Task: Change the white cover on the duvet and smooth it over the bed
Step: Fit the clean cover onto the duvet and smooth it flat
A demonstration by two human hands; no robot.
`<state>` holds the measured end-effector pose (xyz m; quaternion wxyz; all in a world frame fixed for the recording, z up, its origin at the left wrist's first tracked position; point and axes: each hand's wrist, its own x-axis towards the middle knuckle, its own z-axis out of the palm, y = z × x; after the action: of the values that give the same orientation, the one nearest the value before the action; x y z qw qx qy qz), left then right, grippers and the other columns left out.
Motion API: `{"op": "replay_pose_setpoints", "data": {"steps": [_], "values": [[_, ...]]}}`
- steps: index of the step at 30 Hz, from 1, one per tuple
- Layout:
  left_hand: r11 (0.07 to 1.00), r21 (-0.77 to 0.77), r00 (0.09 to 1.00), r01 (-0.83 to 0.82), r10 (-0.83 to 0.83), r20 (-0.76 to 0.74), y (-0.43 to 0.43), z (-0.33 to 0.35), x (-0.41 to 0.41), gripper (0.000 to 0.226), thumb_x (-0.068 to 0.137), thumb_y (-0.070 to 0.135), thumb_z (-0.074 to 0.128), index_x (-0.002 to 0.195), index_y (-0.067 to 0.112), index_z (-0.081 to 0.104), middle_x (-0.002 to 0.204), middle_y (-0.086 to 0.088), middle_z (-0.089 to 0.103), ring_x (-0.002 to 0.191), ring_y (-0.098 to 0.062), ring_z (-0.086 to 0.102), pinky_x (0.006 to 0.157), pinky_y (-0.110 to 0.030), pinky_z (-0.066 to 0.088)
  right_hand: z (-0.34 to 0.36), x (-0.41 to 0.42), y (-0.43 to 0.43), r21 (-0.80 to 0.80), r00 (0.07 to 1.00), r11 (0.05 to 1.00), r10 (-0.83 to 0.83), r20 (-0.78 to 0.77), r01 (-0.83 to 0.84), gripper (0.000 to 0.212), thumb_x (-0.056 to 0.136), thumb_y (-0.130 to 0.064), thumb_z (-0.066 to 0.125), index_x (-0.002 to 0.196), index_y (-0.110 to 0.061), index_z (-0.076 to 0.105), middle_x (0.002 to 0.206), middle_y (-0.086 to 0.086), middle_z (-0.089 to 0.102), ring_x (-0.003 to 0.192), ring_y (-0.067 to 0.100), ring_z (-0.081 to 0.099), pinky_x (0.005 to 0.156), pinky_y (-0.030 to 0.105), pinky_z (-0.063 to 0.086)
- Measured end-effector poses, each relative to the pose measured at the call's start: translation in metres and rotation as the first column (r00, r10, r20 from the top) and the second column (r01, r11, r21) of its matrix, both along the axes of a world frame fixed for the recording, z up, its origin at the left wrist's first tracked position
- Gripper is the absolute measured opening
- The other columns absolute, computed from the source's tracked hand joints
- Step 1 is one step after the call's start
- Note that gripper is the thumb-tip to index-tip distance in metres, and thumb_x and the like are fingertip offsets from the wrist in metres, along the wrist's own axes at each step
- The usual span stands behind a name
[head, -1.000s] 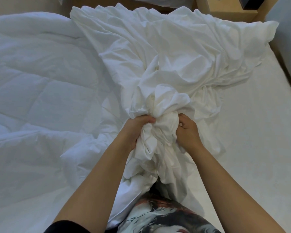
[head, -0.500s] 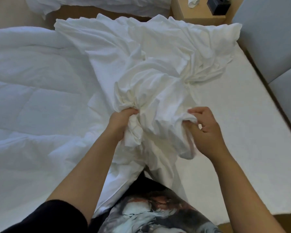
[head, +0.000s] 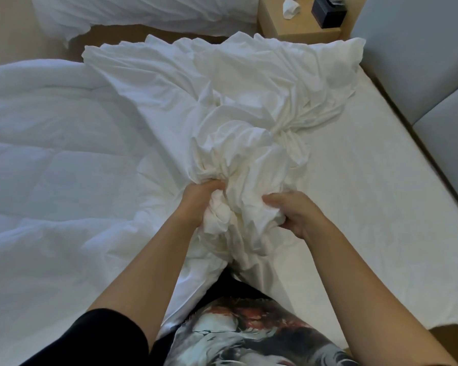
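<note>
Two bare forearms reach forward from a patterned shirt. The left hand is fisted, knuckles up, around a bunch of the cover; the right hand clamps the same gathered wad from the other side, fingers curled in. The thin, creased white cover fans out from this bunch across the mattress, which shows a fine woven texture. The puffy, stitched duvet lies left of it, touching. Beyond stands a wooden nightstand bearing a black box and crumpled tissue.
</note>
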<state>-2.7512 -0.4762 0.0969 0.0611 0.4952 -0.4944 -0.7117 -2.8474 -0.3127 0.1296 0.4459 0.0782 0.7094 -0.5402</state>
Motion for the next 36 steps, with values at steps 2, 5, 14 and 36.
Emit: {"op": "replay_pose_setpoints", "data": {"steps": [2, 5, 14, 36], "values": [[0.999, 0.003, 0.999, 0.037, -0.037, -0.024, 0.001, 0.0, 0.0, 0.017, 0.076, 0.007, 0.069, 0.093, 0.008, 0.067, 0.092, -0.01, 0.07, 0.086, -0.027, 0.067, 0.074, -0.034, 0.055, -0.01, -0.002, -0.011, 0.079, 1.0, 0.997, -0.001, 0.018, -0.001, 0.043, 0.079, -0.003, 0.065, 0.12, -0.006, 0.052, 0.107, 0.012, 0.064, 0.082, 0.026, 0.065, 0.06, 0.032, 0.055], [0.996, 0.011, 0.995, 0.087, -0.087, -0.049, 0.006, 0.002, -0.003, 0.028, 0.076, 0.006, 0.068, 0.104, 0.005, 0.066, 0.095, -0.01, 0.07, 0.087, -0.026, 0.067, 0.07, -0.032, 0.054, -0.02, 0.005, -0.034, 0.161, 0.995, 0.985, -0.046, -0.088, 0.06, 0.026, 0.081, -0.001, 0.055, 0.107, -0.004, 0.058, 0.099, 0.014, 0.062, 0.075, 0.026, 0.058, 0.059, 0.029, 0.048], [0.999, -0.039, 0.98, 0.035, -0.042, -0.193, 0.026, 0.047, -0.06, 0.025, 0.075, 0.018, 0.075, 0.098, 0.014, 0.065, 0.102, -0.008, 0.069, 0.095, -0.026, 0.065, 0.086, -0.038, 0.054, 0.074, -0.066, -0.001, -0.293, 0.701, 0.826, -0.564, -0.436, 0.482, 0.03, 0.083, 0.007, 0.04, 0.095, -0.009, 0.062, 0.085, 0.0, 0.062, 0.078, 0.015, 0.06, 0.063, 0.019, 0.049], [0.957, -0.137, 0.926, 0.255, -0.201, 0.319, 0.093, -0.027, -0.046, 0.021, 0.072, 0.027, 0.074, 0.074, 0.016, 0.056, 0.078, -0.002, 0.063, 0.073, -0.018, 0.058, 0.059, -0.028, 0.044, -0.087, -0.013, 0.199, 0.022, 0.925, 0.972, -0.231, 0.302, 0.235, 0.029, 0.09, -0.029, 0.059, 0.11, -0.01, 0.064, 0.097, 0.011, 0.073, 0.091, 0.025, 0.068, 0.077, 0.035, 0.053]]}}
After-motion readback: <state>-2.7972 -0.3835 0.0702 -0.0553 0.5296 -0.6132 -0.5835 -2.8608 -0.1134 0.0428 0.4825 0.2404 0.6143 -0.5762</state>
